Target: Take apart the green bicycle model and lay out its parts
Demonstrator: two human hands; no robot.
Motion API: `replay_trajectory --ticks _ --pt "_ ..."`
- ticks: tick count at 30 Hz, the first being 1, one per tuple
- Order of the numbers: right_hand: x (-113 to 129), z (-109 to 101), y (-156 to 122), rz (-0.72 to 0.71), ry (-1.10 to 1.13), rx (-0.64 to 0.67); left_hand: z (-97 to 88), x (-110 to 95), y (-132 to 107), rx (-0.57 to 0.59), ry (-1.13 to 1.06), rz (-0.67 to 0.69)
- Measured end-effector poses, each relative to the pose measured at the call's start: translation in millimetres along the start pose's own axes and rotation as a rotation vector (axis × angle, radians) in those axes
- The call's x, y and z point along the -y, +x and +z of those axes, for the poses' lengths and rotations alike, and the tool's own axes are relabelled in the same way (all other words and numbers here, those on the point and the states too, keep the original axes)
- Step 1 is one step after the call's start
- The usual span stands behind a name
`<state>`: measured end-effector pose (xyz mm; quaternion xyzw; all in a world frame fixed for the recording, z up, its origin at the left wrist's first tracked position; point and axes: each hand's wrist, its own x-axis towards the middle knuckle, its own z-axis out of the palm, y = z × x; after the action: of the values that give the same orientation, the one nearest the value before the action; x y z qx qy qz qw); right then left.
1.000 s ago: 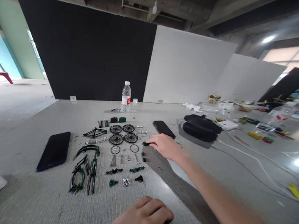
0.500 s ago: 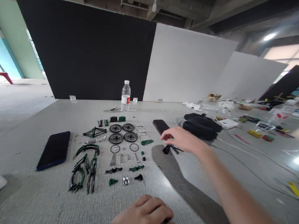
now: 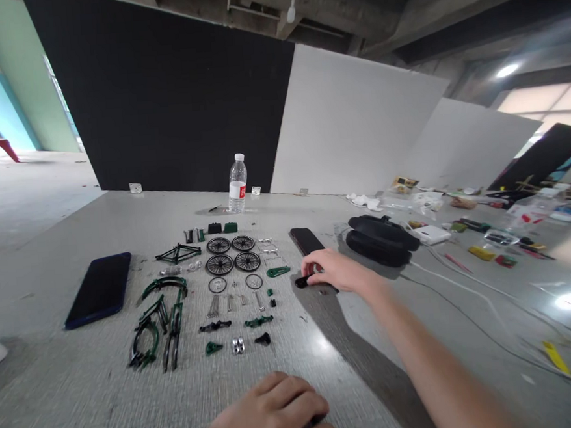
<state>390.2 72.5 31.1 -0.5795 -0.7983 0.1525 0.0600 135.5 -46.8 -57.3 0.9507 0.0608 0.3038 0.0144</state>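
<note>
Small green, black and silver model bicycle parts lie in rows on the grey table (image 3: 58, 399): four spoked wheels (image 3: 233, 253), a green frame (image 3: 178, 253), curved guards (image 3: 158, 314) and small fittings (image 3: 236, 343). My right hand (image 3: 336, 270) reaches out right of the rows, fingers closed on a small black part (image 3: 302, 282) that rests at the table. A green flat piece (image 3: 278, 271) lies just left of it. My left hand (image 3: 275, 413) lies near the table's front edge, fingers curled over something dark.
A dark blue phone (image 3: 98, 289) lies left of the parts and a black phone (image 3: 305, 240) behind my right hand. A water bottle (image 3: 236, 185) stands at the back. A black pouch (image 3: 379, 239), white cable (image 3: 466, 286) and assorted clutter (image 3: 483, 239) fill the right side.
My right hand left the green flat piece, swung right to a small black part near the black phone, and has now drawn it back left toward the rows. The left hand stayed put.
</note>
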Motion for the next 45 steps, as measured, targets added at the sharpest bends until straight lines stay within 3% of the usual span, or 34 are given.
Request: replay_trajectory --ticks 8,15,18,25,38,45 --pt "21 20 10 -0.133 -0.042 -0.084 1.5 0 0 0.011 -0.006 -0.001" --pt "15 6 8 -0.115 -0.043 -0.190 0.4 0 -1 0.055 0.001 -0.002" --pt "14 5 8 -0.123 -0.038 -0.164 2.6 0 -2 0.045 -0.005 -0.001" --pt "22 24 14 -0.179 -0.010 -0.091 5.0 1 -3 0.050 -0.006 -0.001" --pt "21 29 17 -0.261 0.001 -0.095 2.0 1 -3 0.000 -0.020 -0.011" --pt "21 33 19 -0.249 -0.018 -0.142 -2.1 -1 -2 0.054 -0.020 -0.021"
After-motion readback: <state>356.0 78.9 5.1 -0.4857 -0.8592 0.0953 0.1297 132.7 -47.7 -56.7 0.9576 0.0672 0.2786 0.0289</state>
